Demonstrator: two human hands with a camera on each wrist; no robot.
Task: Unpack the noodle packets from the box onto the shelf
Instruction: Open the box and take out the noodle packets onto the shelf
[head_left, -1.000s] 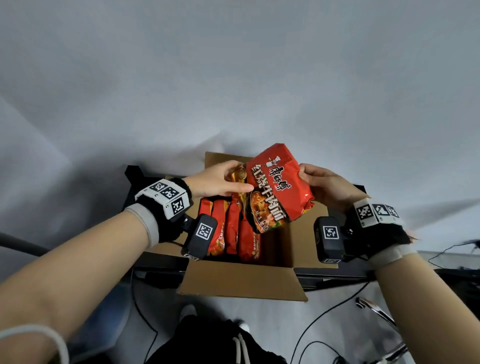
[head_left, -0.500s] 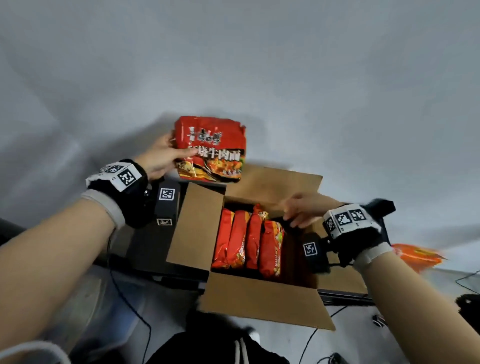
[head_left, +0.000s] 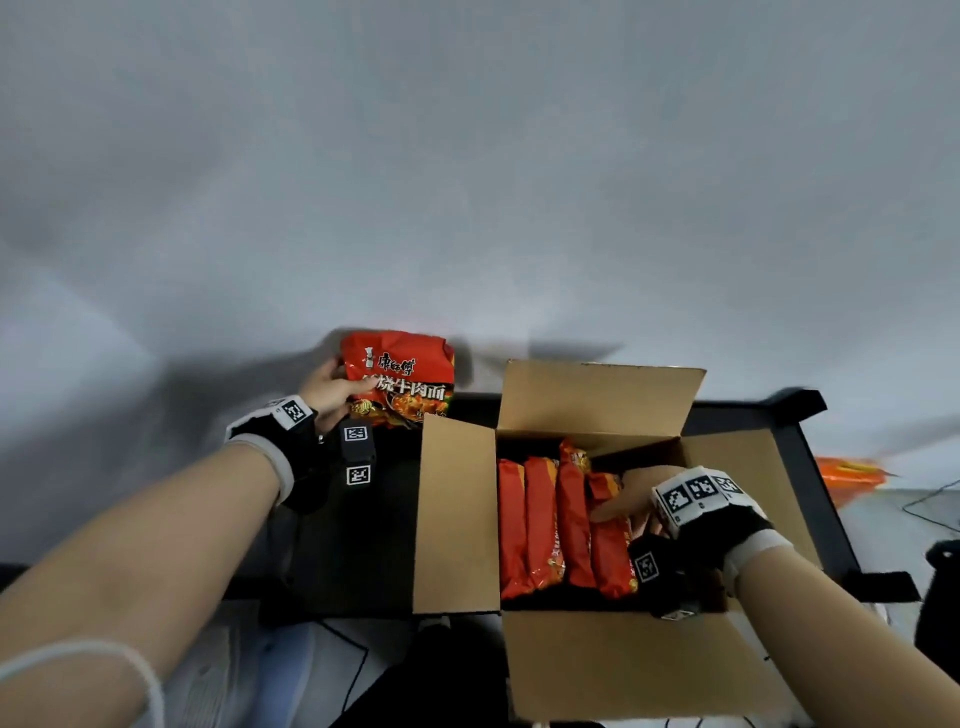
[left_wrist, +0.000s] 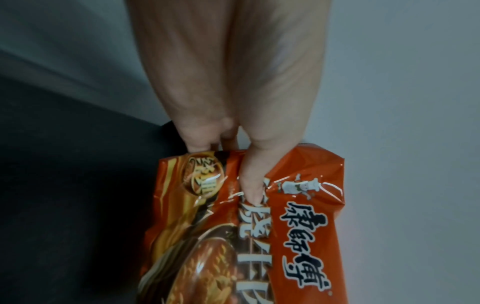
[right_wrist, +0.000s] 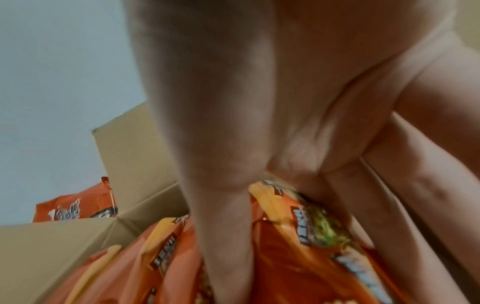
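Left hand (head_left: 332, 391) pinches a noodle packet (head_left: 399, 384) left of the box (head_left: 457, 519); our right hand (head_left: 631, 499) closes on another packet (head_left: 608, 540) inside. Light, crinkly, slippery: we'd grip edges.

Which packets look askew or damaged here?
No damage shows. One packet in the box sticks up above the other upright ones; the right hand reaches in beside it. The left hand holds another packet, creased under the thumb.

Grey wall (head_left: 467, 182) behind, black cables (head_left: 930, 501) at right
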